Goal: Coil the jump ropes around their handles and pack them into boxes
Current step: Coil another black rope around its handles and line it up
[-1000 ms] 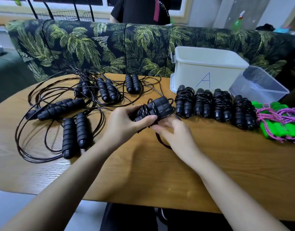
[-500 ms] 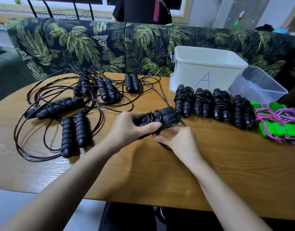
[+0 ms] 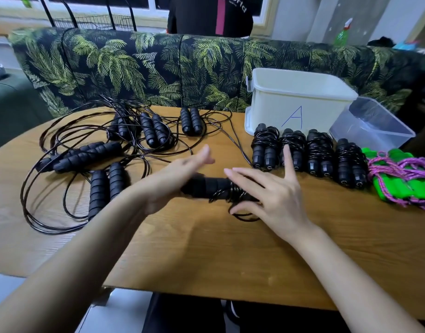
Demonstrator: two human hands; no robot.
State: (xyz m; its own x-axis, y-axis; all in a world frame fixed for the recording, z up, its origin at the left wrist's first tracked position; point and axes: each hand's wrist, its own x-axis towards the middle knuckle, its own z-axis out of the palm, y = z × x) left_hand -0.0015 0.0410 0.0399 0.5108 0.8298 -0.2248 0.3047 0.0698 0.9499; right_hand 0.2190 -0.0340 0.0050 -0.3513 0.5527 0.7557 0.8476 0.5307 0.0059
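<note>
The left hand point(image 3: 180, 174) is hovering open and the right hand point(image 3: 266, 195) is lying spread over the coiled rope point(image 3: 206, 188) on the table point(image 3: 206, 248), neither gripping it, so its slack loop point(image 3: 245, 217) may be springing undone.

Bare arms, dark trousers point(image 3: 182, 316)
Left hand point(image 3: 180, 174) and right hand point(image 3: 271, 198) bare; forearms uncovered as far as they show.

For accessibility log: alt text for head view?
Left hand and right hand, fingers straight, over a coiled black jump rope on the wooden table. Four coiled ropes sit by a white box marked A; uncoiled ropes sprawl left.
</note>
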